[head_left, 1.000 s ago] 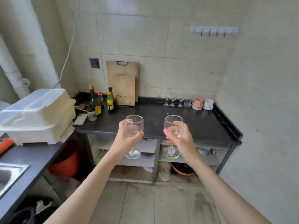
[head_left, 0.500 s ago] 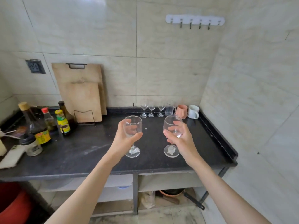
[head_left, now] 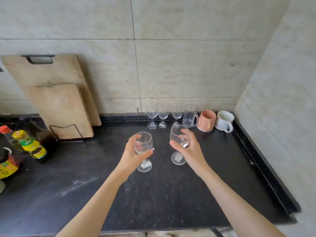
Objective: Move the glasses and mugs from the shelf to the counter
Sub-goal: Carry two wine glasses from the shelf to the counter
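My left hand (head_left: 132,155) grips the bowl of a clear wine glass (head_left: 143,142), held upright over the black counter (head_left: 85,194). A second wine glass (head_left: 178,159) is in my right hand (head_left: 189,149), also gripped by the bowl and upright. Both glasses hang over the middle of the counter; I cannot tell whether their feet touch it. Along the back wall stand three small stemmed glasses (head_left: 162,116), a clear glass mug (head_left: 190,115), a pink mug (head_left: 206,120) and a white mug (head_left: 224,120).
Two wooden cutting boards (head_left: 58,103) lean on the wall in a wire rack at back left. Several sauce bottles (head_left: 29,146) stand at the left edge. A tiled side wall (head_left: 282,117) bounds the counter on the right, along its raised black rim.
I have come closer to the counter, so the shelf below has dropped out of view. Both hands have carried their glasses forward over the counter, towards the row at the back.
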`<state>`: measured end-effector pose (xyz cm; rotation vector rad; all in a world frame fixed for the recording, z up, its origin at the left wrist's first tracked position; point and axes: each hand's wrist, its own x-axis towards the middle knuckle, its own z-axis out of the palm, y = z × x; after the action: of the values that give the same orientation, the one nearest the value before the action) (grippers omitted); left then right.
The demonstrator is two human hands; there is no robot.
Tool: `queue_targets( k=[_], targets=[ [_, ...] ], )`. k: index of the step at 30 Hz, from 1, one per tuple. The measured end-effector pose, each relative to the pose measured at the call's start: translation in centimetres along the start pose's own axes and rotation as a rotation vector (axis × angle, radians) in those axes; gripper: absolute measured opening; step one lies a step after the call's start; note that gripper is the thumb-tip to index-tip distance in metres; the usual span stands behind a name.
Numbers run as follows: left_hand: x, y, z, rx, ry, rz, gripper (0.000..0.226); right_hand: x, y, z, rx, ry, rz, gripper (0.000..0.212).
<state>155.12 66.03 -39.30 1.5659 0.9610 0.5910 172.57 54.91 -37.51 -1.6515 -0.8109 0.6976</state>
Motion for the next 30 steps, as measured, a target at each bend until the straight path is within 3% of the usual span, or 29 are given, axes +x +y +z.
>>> queue_targets(
  k=[15, 30],
  targets=[
    [19.5, -5.9, 2.1, 0.006, 0.045, -0.103, 0.063, 20.9, 10.1, 3.8, -0.077, -0.146, 0.218, 0.073],
    [26.2, -9.3, 3.1, 0.064, -0.040, -0.107, 0.070, 26.0, 13.6, 6.6, -0.079, -0.087, 0.248, 0.072]
  ],
)
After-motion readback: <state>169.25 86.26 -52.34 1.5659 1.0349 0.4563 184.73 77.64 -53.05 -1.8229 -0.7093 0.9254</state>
